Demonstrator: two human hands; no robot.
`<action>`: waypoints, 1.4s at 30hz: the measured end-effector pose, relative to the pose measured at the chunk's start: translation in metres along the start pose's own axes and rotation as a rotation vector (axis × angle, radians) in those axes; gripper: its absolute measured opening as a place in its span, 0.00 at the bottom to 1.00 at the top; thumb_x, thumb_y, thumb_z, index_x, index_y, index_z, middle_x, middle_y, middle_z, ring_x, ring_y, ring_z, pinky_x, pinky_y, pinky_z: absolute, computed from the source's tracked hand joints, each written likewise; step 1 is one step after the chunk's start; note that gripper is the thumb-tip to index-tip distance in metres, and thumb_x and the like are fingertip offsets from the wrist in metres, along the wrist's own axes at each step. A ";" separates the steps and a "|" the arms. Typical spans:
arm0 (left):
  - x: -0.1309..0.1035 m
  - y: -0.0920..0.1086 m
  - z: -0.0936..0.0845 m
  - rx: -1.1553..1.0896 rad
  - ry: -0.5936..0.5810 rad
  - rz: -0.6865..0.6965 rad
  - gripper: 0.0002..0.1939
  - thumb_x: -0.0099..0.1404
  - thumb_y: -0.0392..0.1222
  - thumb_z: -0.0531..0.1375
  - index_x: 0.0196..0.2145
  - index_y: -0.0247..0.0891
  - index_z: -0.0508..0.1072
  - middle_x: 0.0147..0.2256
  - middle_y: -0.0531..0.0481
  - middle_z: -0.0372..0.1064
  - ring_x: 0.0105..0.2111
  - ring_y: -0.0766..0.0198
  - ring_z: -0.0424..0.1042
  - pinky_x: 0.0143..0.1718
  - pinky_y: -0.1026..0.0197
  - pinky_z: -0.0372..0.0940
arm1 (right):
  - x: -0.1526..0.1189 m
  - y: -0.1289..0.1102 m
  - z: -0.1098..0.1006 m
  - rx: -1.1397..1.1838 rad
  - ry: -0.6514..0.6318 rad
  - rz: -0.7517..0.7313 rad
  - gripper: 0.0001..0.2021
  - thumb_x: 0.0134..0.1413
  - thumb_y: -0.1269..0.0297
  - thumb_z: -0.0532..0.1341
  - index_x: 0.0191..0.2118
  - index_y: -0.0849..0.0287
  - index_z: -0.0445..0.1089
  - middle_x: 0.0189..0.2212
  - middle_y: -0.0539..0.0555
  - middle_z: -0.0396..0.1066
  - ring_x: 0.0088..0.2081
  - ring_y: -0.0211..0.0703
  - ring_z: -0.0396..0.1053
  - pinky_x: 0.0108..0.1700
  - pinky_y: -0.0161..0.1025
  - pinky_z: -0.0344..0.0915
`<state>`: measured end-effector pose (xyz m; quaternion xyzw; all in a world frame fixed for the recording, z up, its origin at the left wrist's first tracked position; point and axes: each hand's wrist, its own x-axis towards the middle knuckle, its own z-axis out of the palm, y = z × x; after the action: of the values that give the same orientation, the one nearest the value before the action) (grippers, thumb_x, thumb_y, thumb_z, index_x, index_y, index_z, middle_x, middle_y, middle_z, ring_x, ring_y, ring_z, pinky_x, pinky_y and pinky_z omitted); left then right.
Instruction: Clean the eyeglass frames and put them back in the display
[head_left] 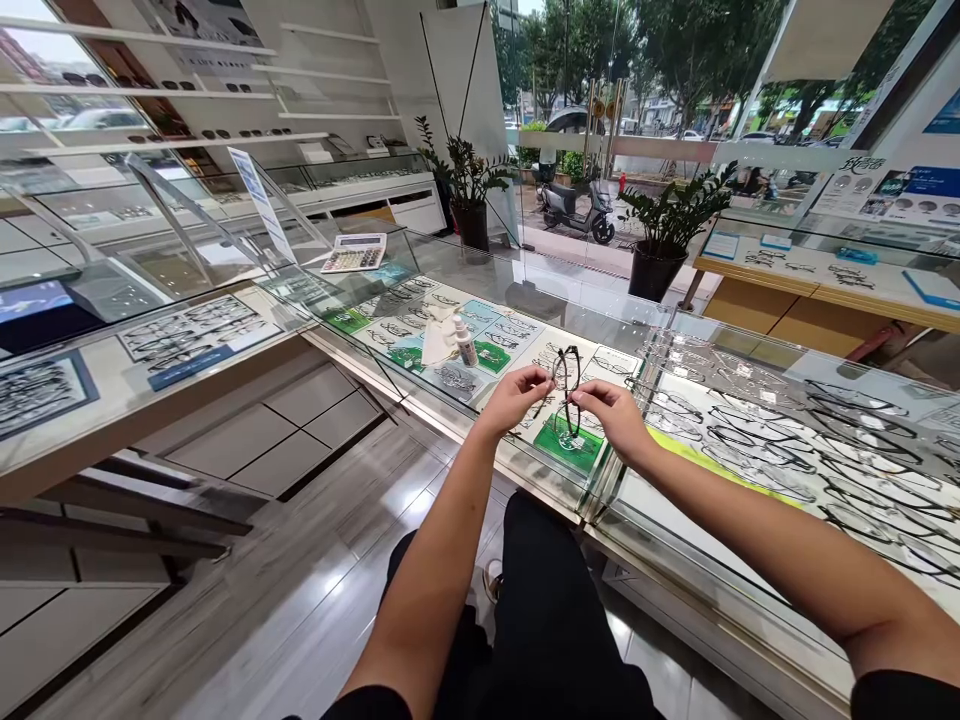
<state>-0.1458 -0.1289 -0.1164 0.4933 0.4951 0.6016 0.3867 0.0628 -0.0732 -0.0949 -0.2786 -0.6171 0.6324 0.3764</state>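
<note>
A pair of dark-framed eyeglasses [568, 375] is held up on end above the glass counter [442, 385]. From the left, my left hand [516, 398] pinches it between thumb and fingers. My right hand [609, 412] grips its other side, fingers closed near the lower part of the frame. Behind my left hand, a small white spray bottle [465, 343] stands on the counter beside a pale cloth [439, 335]. Below the eyeglasses, a green card [570, 445] shows with more frames around it.
Many eyeglass frames [780, 440] fill the glass case on the right. A calculator [355, 253] rests at the counter's far left. Two potted plants [470, 222] stand beyond the counter, near the glass storefront. Another display counter [187, 360] runs along the left.
</note>
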 end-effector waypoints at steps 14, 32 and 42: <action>0.014 -0.022 -0.012 -0.131 0.579 0.022 0.30 0.59 0.61 0.72 0.48 0.44 0.66 0.37 0.52 0.72 0.34 0.66 0.71 0.34 0.65 0.66 | -0.006 -0.018 0.002 0.133 -0.084 0.078 0.11 0.47 0.55 0.74 0.29 0.53 0.75 0.40 0.54 0.85 0.51 0.53 0.80 0.62 0.51 0.69; -0.048 -0.003 0.041 0.916 0.342 0.701 0.17 0.76 0.51 0.65 0.58 0.47 0.84 0.54 0.37 0.72 0.52 0.49 0.69 0.56 0.47 0.67 | -0.009 -0.061 -0.003 0.342 -0.167 0.138 0.20 0.48 0.51 0.80 0.34 0.52 0.71 0.62 0.56 0.81 0.68 0.55 0.73 0.70 0.54 0.67; -0.064 0.005 0.038 0.941 0.520 0.668 0.17 0.75 0.49 0.65 0.59 0.47 0.80 0.56 0.38 0.72 0.55 0.48 0.72 0.58 0.45 0.69 | -0.019 -0.080 -0.001 0.322 -0.153 0.066 0.17 0.51 0.50 0.79 0.38 0.49 0.74 0.59 0.53 0.82 0.71 0.54 0.69 0.74 0.55 0.65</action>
<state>-0.0949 -0.1832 -0.1242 0.5761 0.6036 0.5082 -0.2133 0.0844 -0.0916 -0.0178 -0.1857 -0.5252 0.7543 0.3473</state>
